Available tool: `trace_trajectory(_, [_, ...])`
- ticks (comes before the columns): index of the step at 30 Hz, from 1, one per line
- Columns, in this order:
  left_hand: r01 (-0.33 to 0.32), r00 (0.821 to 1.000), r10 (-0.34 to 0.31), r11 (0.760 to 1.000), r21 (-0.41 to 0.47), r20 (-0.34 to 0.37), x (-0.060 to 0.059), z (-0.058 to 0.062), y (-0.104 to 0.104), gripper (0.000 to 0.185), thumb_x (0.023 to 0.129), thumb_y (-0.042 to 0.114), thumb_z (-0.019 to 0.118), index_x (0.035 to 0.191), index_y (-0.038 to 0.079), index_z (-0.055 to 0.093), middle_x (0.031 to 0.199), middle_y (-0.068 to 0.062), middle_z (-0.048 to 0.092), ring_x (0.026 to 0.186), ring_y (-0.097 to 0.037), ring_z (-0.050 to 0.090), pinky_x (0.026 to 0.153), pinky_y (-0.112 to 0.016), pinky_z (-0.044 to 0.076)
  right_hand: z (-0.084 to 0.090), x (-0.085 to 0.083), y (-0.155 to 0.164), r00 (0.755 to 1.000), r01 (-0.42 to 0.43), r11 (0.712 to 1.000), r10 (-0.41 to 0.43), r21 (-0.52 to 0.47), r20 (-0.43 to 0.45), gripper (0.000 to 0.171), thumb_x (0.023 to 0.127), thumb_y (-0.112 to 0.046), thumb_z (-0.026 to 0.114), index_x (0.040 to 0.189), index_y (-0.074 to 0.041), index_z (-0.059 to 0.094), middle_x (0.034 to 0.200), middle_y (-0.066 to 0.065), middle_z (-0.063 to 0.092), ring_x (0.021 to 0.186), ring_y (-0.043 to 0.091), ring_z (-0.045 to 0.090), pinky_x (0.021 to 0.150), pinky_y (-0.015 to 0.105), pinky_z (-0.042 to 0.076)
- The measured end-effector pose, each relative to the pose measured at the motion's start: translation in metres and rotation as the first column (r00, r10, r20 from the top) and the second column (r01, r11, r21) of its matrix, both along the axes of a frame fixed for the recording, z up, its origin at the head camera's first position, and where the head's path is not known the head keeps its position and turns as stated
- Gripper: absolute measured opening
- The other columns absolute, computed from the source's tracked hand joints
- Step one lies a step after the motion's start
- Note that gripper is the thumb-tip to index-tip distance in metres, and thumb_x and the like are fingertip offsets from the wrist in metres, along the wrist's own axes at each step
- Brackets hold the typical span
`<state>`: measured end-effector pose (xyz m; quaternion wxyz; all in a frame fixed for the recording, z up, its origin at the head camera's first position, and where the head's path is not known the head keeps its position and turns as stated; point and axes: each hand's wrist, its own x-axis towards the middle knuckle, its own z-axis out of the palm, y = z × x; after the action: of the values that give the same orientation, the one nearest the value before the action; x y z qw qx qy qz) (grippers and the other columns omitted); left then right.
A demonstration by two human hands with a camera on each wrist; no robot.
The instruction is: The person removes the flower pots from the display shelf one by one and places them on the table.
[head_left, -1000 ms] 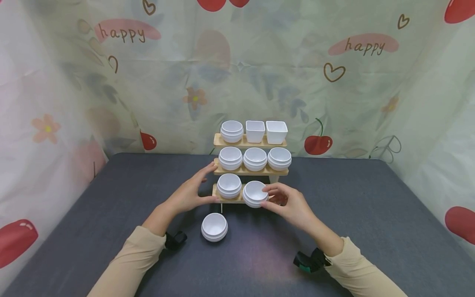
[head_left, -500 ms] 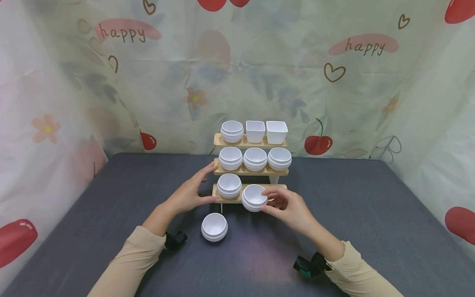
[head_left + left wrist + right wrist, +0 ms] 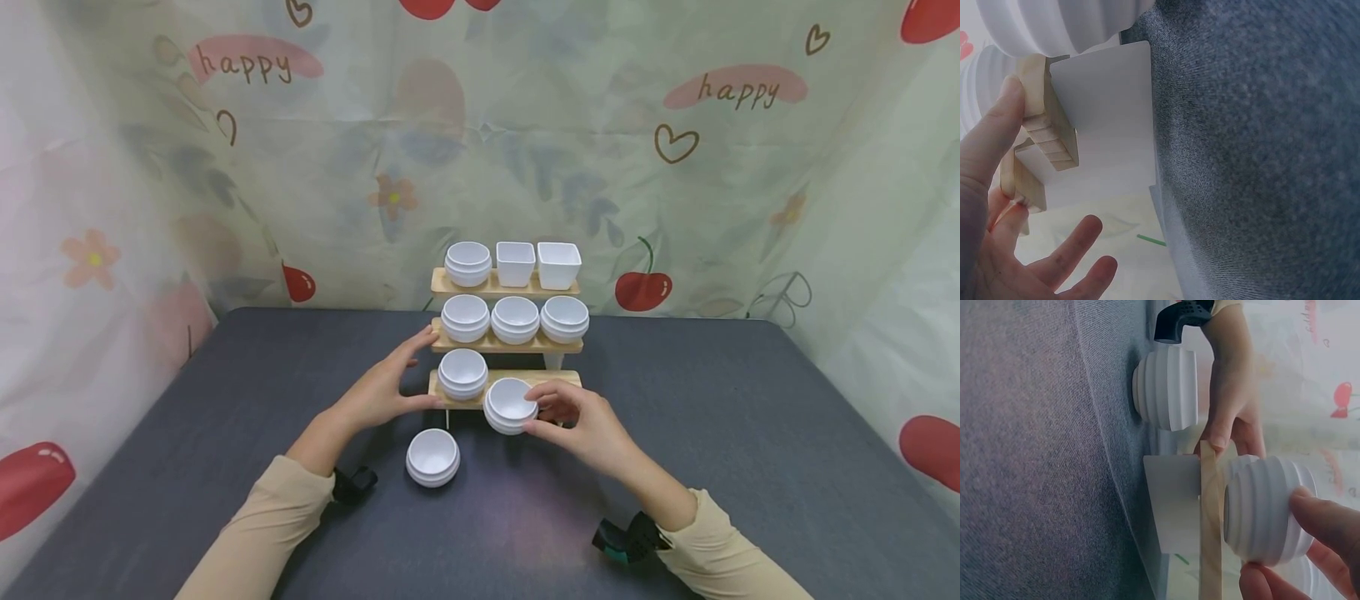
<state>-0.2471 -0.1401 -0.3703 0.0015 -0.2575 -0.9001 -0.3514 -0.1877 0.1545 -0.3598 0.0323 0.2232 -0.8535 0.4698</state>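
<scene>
A tiered wooden stand [image 3: 558,378] with white supports bears white bowls on three shelves. My left hand [image 3: 378,390] grips the stand's left end, thumb at the bottom shelf and fingertips at the middle one. In the left wrist view the thumb [image 3: 1007,112] lies on a shelf end, while two fingers stick out free. My right hand [image 3: 581,417] pinches a round ribbed bowl [image 3: 504,407] by its right side, thumb outside and fingertips at the rim. This bowl is just in front of the bottom shelf [image 3: 1211,519]. Another round bowl [image 3: 432,458] stands on the table.
One round bowl [image 3: 462,373] is on the bottom shelf's left. Three round bowls line the middle shelf [image 3: 495,346]. On top are a round bowl [image 3: 468,265] and two square bowls [image 3: 558,267]. The dark cloth-covered table [image 3: 225,467] meets a printed curtain [image 3: 337,208] behind.
My right hand has drawn the pinched bowl toward me and slightly left, off its place over the bottom shelf's middle. My left hand stays at the stand's left end.
</scene>
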Motion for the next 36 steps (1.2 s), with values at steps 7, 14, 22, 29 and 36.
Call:
trace_trajectory(7, [0.002, 1.0, -0.002, 1.0, -0.001, -0.009, -0.0013, -0.0021, -0.0008, 0.092, 0.075, 0.027, 0.078, 0.148, 0.02, 0.023, 0.159, -0.005, 0.014, 0.129, -0.035, 0.046, 0.107, -0.048, 0.041, 0.0, 0.0017, -0.0008, 0.999, -0.032, 0.999, 0.031, 0.021, 0.02, 0.03, 0.077, -0.017, 0.076, 0.104, -0.009, 0.064, 0.099, 0.008, 0.068, 0.082, 0.007, 0.064, 0.072, 0.021, 0.055])
trace_trajectory(14, [0.009, 1.0, -0.009, 1.0, 0.009, -0.016, -0.0015, -0.0027, -0.001, 0.091, 0.075, 0.026, 0.078, 0.148, 0.019, 0.023, 0.158, -0.007, 0.015, 0.13, -0.036, 0.045, 0.107, -0.047, 0.041, -0.0009, 0.0026, -0.0016, 0.997, -0.064, 0.997, 0.063, 0.03, 0.035, 0.029, 0.077, -0.019, 0.076, 0.103, -0.01, 0.065, 0.099, 0.007, 0.067, 0.086, 0.016, 0.065, 0.075, 0.028, 0.057])
trace_trajectory(22, [-0.001, 1.0, 0.001, 1.0, -0.002, -0.014, -0.0019, -0.003, -0.0011, 0.092, 0.075, 0.028, 0.078, 0.148, 0.02, 0.023, 0.159, -0.005, 0.014, 0.129, -0.035, 0.046, 0.107, -0.048, 0.041, -0.0011, 0.0041, -0.0013, 0.994, -0.104, 0.993, 0.103, 0.054, 0.031, 0.03, 0.077, -0.021, 0.076, 0.103, -0.01, 0.065, 0.098, 0.007, 0.068, 0.086, 0.012, 0.065, 0.077, 0.029, 0.057])
trace_trajectory(29, [-0.004, 1.0, 0.004, 1.0, -0.003, -0.008, -0.0017, -0.0029, -0.0014, 0.091, 0.075, 0.028, 0.078, 0.148, 0.021, 0.023, 0.159, -0.004, 0.014, 0.129, -0.035, 0.046, 0.107, -0.048, 0.041, -0.0044, 0.0028, -0.002, 0.989, -0.15, 0.986, 0.147, 0.073, 0.034, 0.031, 0.078, -0.022, 0.075, 0.105, -0.01, 0.064, 0.1, 0.007, 0.068, 0.088, 0.012, 0.065, 0.079, 0.035, 0.057])
trace_trajectory(36, [-0.004, 1.0, 0.004, 1.0, -0.007, -0.014, -0.0021, -0.0032, -0.0009, 0.091, 0.075, 0.028, 0.078, 0.147, 0.02, 0.023, 0.159, -0.004, 0.015, 0.129, -0.035, 0.046, 0.107, -0.048, 0.041, -0.0076, 0.0033, -0.0036, 0.982, -0.185, 0.979, 0.182, 0.08, 0.045, 0.029, 0.078, -0.022, 0.075, 0.103, -0.01, 0.064, 0.097, 0.006, 0.068, 0.088, 0.011, 0.065, 0.078, 0.03, 0.057])
